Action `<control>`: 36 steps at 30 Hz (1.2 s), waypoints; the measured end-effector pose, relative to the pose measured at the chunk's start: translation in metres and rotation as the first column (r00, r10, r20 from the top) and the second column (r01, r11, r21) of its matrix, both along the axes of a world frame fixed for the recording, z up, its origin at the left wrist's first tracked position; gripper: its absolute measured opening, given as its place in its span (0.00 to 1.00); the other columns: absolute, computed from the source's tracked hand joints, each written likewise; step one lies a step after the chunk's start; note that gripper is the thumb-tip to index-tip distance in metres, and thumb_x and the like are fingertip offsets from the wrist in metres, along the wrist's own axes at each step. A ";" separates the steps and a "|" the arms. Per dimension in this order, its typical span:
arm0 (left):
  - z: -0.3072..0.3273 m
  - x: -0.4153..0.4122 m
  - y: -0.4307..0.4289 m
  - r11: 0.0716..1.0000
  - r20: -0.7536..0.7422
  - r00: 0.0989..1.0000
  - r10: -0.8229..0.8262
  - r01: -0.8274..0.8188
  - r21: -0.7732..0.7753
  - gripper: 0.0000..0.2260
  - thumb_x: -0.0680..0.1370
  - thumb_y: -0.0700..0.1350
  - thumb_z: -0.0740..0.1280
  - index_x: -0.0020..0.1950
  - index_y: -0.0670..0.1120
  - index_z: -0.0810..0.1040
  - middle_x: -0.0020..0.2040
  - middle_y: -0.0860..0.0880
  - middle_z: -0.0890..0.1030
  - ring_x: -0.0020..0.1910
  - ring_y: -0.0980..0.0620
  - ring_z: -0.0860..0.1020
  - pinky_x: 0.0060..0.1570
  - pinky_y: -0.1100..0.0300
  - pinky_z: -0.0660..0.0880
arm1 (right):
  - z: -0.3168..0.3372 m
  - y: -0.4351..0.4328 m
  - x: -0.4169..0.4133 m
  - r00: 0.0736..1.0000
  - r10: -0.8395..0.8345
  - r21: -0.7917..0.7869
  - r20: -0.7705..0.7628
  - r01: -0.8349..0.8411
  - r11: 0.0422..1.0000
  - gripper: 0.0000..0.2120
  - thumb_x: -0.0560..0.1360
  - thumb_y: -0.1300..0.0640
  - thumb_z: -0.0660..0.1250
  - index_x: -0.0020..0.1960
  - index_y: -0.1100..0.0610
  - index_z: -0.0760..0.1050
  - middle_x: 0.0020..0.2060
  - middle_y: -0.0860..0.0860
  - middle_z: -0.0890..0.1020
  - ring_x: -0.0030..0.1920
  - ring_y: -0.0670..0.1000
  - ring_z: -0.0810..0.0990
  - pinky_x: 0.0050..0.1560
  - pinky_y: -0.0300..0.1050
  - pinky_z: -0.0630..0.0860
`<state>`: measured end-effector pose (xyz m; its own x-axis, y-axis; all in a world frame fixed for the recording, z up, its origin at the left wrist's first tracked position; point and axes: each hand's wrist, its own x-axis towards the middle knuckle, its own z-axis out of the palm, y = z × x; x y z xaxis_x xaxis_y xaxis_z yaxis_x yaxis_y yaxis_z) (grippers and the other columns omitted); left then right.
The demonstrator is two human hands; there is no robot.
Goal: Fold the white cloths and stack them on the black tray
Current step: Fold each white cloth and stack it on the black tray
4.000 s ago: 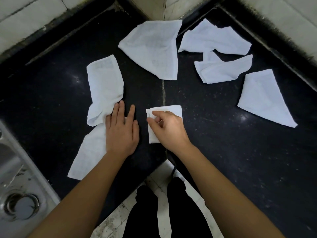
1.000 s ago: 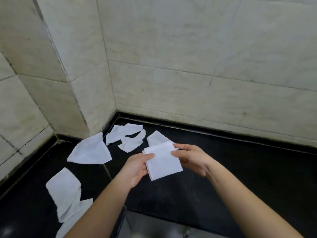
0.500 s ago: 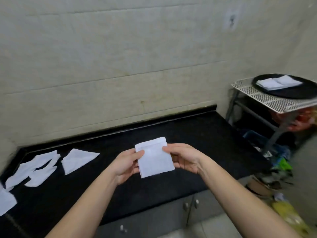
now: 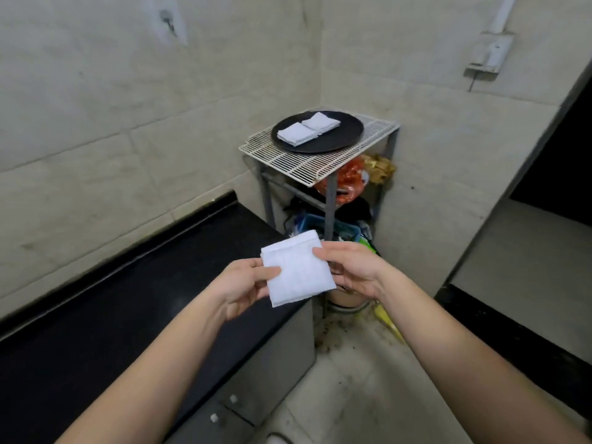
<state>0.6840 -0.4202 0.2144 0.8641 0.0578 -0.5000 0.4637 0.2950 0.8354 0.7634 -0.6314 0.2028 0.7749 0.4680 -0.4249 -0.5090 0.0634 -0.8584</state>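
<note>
A folded white cloth (image 4: 296, 270), a small square, is held up in front of me by both hands. My left hand (image 4: 243, 288) pinches its left edge with the thumb on top. My right hand (image 4: 350, 267) pinches its right edge. Ahead and higher, a round black tray (image 4: 347, 136) lies on a white wire rack (image 4: 298, 163). Two folded white cloths (image 4: 306, 129) lie side by side on the tray. The unfolded cloths are out of view.
A black countertop (image 4: 112, 315) runs along the tiled wall on my left, with grey cabinet doors below. Under the rack sit bags, a blue basket (image 4: 323, 223) and other clutter. Bare floor lies straight ahead. A dark counter edge (image 4: 512, 334) stands at the right.
My view has swung right from the corner with the loose cloths to the rack and tray. Both hands keep holding the folded cloth, and the tray now appears nearer and more central.
</note>
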 end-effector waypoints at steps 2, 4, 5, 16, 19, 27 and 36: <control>-0.002 0.030 -0.015 0.999 0.008 0.999 -0.033 0.033 -0.006 0.11 0.78 0.32 0.66 0.60 0.34 0.79 0.54 0.40 0.85 0.50 0.46 0.85 0.48 0.57 0.83 | -0.002 -0.016 0.025 0.999 -0.035 -0.003 0.002 0.035 0.999 0.15 0.76 0.61 0.72 0.62 0.60 0.81 0.53 0.56 0.86 0.52 0.52 0.86 0.53 0.49 0.83; -0.003 0.065 -0.027 0.999 0.015 0.999 -0.049 0.049 -0.011 0.11 0.79 0.36 0.66 0.60 0.35 0.79 0.54 0.40 0.85 0.49 0.47 0.85 0.51 0.54 0.82 | -0.005 -0.029 0.057 0.998 -0.069 -0.003 0.010 0.069 0.998 0.16 0.76 0.60 0.72 0.64 0.60 0.80 0.53 0.56 0.86 0.54 0.53 0.85 0.54 0.50 0.82; -0.002 0.084 -0.031 0.999 0.022 0.998 -0.052 0.052 -0.008 0.11 0.79 0.37 0.66 0.60 0.36 0.79 0.54 0.40 0.85 0.49 0.46 0.85 0.52 0.54 0.82 | -0.004 -0.033 0.075 0.997 -0.081 -0.007 0.009 0.081 0.997 0.16 0.76 0.60 0.72 0.64 0.60 0.79 0.53 0.56 0.86 0.54 0.53 0.85 0.54 0.50 0.81; 0.034 0.315 -0.045 0.999 0.122 0.992 -0.036 0.031 0.039 0.06 0.79 0.40 0.69 0.53 0.39 0.83 0.52 0.40 0.84 0.42 0.48 0.82 0.41 0.56 0.81 | 0.050 -0.048 0.287 0.989 -0.116 -0.071 0.095 0.122 0.990 0.14 0.79 0.61 0.69 0.64 0.60 0.79 0.46 0.51 0.87 0.43 0.47 0.86 0.47 0.45 0.83; 0.048 0.357 -0.049 0.999 0.128 0.992 -0.009 0.003 0.048 0.08 0.79 0.40 0.69 0.56 0.38 0.82 0.53 0.39 0.85 0.42 0.49 0.83 0.40 0.58 0.82 | 0.064 -0.052 0.328 0.983 -0.137 -0.058 0.122 0.145 0.988 0.15 0.80 0.61 0.67 0.66 0.62 0.76 0.29 0.45 0.83 0.29 0.41 0.81 0.38 0.40 0.79; 0.055 0.444 -0.043 0.995 0.089 0.992 0.094 -0.097 0.033 0.09 0.79 0.39 0.68 0.58 0.38 0.80 0.48 0.42 0.86 0.40 0.50 0.84 0.36 0.60 0.81 | 0.064 -0.032 0.446 0.985 -0.086 -0.062 0.148 0.096 0.993 0.13 0.78 0.64 0.68 0.63 0.64 0.79 0.49 0.58 0.86 0.47 0.53 0.87 0.45 0.46 0.84; 0.041 0.540 -0.008 0.911 0.062 0.914 0.400 -0.404 0.080 0.09 0.77 0.33 0.66 0.56 0.40 0.81 0.51 0.44 0.86 0.45 0.49 0.83 0.39 0.59 0.80 | 0.048 0.033 0.599 0.939 0.278 -0.239 0.205 -0.227 0.944 0.13 0.78 0.58 0.69 0.62 0.56 0.77 0.55 0.53 0.84 0.56 0.52 0.83 0.57 0.50 0.80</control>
<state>1.2241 -0.4286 0.2554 0.7791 0.4473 -0.4393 0.2842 0.3726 0.8834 1.3628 -0.5988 0.2512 0.7315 0.5816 -0.3559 -0.2688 -0.2337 -0.9344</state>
